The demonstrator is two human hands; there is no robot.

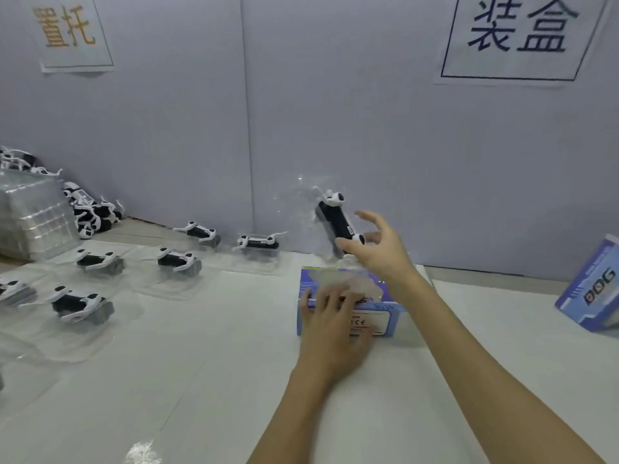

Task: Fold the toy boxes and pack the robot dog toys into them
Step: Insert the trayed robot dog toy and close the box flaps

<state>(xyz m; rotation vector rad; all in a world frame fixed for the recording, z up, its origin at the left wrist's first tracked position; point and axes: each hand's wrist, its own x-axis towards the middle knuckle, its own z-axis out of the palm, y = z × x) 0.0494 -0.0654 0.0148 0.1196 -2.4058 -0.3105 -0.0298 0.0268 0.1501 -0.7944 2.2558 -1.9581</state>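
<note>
Under my left hand (331, 324), printed blue cardboard box (375, 318), slight sheen. At my right hand (375, 242), glossy black-and-white plastic dog (335, 222) in clear, shiny blister tray (301, 202).

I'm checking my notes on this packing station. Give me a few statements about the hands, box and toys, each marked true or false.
1. The left hand rests on the blue box. True.
2. The right hand lies flat on the table. False: it is raised at a robot dog in a clear tray.
3. A second blue box stands at the right edge. True.
4. The stack of clear trays stands on the right. False: it is far left.
</note>
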